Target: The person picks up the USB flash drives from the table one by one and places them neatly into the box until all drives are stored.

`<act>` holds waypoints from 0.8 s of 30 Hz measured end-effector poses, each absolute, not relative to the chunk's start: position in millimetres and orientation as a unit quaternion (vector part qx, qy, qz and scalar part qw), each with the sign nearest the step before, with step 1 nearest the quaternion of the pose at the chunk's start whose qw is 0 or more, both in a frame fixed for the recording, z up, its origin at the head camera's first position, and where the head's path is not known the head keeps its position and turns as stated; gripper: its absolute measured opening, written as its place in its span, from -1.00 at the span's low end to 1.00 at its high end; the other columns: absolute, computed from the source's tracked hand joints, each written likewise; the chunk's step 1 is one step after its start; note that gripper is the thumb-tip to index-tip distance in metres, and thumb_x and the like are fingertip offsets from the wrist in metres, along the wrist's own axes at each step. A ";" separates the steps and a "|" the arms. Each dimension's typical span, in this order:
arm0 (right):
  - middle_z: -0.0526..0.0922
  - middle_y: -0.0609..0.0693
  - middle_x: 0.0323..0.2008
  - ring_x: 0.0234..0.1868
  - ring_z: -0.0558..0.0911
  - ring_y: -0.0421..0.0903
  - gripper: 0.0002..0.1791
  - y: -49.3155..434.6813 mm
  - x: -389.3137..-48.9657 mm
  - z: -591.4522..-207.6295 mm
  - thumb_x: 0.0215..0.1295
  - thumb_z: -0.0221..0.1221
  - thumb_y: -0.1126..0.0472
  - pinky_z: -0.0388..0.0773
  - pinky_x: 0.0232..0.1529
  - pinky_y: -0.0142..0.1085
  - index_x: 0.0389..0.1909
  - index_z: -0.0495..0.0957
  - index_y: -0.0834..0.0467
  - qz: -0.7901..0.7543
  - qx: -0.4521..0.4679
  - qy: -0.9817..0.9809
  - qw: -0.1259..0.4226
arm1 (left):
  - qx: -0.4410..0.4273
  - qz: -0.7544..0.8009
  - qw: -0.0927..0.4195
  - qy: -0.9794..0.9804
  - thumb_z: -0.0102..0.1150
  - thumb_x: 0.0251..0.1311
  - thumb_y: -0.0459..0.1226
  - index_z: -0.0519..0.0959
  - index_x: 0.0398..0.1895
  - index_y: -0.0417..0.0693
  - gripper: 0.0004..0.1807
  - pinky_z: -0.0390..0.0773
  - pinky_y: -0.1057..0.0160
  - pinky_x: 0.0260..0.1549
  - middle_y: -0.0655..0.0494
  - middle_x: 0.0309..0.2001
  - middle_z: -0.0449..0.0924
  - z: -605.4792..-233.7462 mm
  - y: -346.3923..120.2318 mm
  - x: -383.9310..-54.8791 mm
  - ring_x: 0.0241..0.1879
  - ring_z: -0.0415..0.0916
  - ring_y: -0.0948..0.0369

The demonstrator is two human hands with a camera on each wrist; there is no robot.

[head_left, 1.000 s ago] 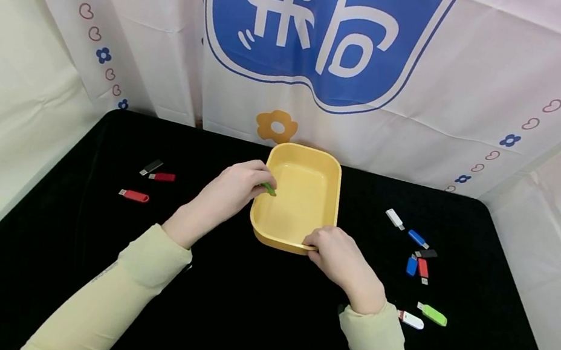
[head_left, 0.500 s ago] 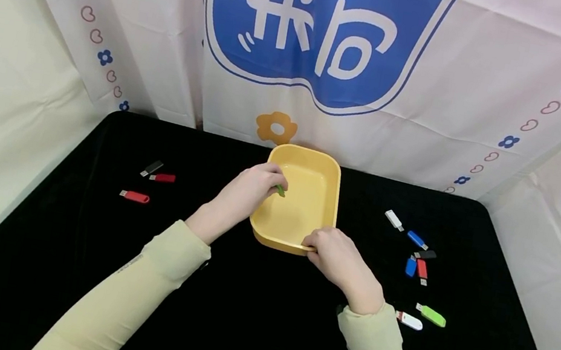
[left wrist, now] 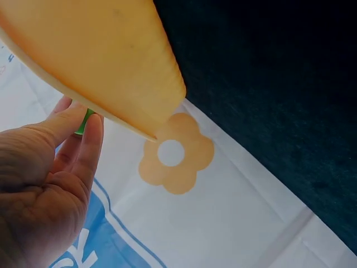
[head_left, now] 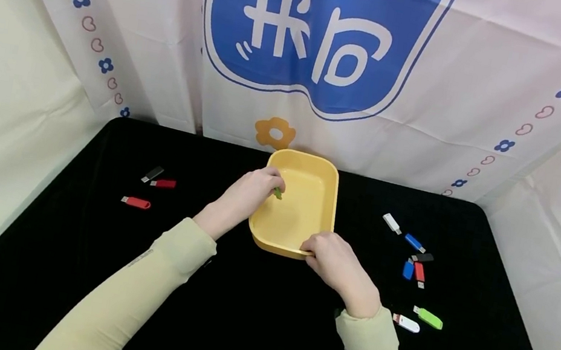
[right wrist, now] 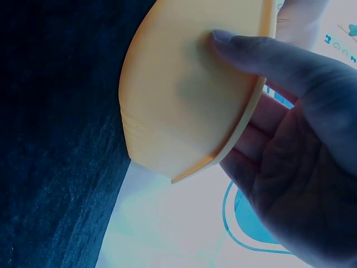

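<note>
A yellow box (head_left: 304,200) stands at the back middle of the black table. My left hand (head_left: 250,194) is over its left side and pinches a green USB stick (head_left: 277,193); mostly the tip sticks out below the fingers. In the left wrist view a bit of the green stick (left wrist: 83,123) shows between thumb and fingers, close by the box rim. My right hand (head_left: 340,265) grips the near right corner of the box. The right wrist view has its thumb (right wrist: 245,53) on the outer wall and the other fingers inside, partly hidden by the rim.
On the left lie two red USB sticks (head_left: 136,202) and a black one (head_left: 153,174). Several more are on the right, among them a white (head_left: 391,222), a blue (head_left: 415,243) and a green one (head_left: 428,318). A printed cloth (head_left: 428,149) hangs behind the table.
My left hand has moved right, further over the box, with the green USB stick still pinched. The right hand keeps its grip on the corner. The head view has tilted up slightly.
</note>
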State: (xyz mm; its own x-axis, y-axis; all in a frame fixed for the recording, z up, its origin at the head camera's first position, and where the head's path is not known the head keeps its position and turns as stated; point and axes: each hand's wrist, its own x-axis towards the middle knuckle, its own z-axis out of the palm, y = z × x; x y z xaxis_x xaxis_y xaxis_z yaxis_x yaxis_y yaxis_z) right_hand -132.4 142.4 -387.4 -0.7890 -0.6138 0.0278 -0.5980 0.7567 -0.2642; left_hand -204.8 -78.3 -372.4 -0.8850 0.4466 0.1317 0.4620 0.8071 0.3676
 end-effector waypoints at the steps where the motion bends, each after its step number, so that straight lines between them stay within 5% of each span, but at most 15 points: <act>1: 0.67 -0.15 -0.50 -0.44 0.56 -0.21 -0.77 142.5 -132.3 -387.6 0.14 0.34 0.40 0.50 -0.35 -0.32 -0.57 0.66 0.01 -0.131 -0.324 0.937 0.029 | -0.240 -0.196 0.016 -0.951 0.20 0.29 -0.41 0.70 -0.11 -0.08 -0.82 0.64 0.21 -0.11 0.04 0.03 0.61 -372.6 -78.0 -205.8 -0.06 0.63 0.09; 9: 0.64 -0.17 -0.54 -0.44 0.56 -0.21 -0.76 142.6 -132.1 -388.8 0.09 0.37 0.41 0.51 -0.33 -0.31 -0.59 0.66 0.00 -0.136 -0.326 0.935 0.016 | -0.259 -0.109 0.002 -0.960 0.13 0.31 -0.49 0.69 -0.06 -0.10 -0.75 0.61 0.22 -0.10 -0.01 0.03 0.58 -372.3 -72.4 -215.2 -0.07 0.59 0.09; 24: 0.66 -0.17 -0.53 -0.41 0.61 -0.18 -0.79 143.9 -133.0 -391.1 0.09 0.36 0.41 0.54 -0.30 -0.27 -0.56 0.69 0.02 -0.145 -0.328 0.933 0.015 | -0.279 0.034 -0.048 -0.959 -0.01 0.39 -0.51 0.52 -0.43 -0.13 -0.77 0.42 0.35 -0.45 -0.03 -0.23 0.55 -380.4 -56.2 -240.6 -0.43 0.39 0.22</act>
State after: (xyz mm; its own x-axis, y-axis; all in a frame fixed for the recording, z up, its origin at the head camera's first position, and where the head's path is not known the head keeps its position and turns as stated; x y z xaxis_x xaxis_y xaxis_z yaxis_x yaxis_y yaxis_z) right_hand -133.0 143.9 -391.1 -0.7843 -0.6168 0.0672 -0.6080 0.7426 -0.2810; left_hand -240.6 -56.2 -380.4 -0.8400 0.5310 -0.1115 0.5376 0.8424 -0.0379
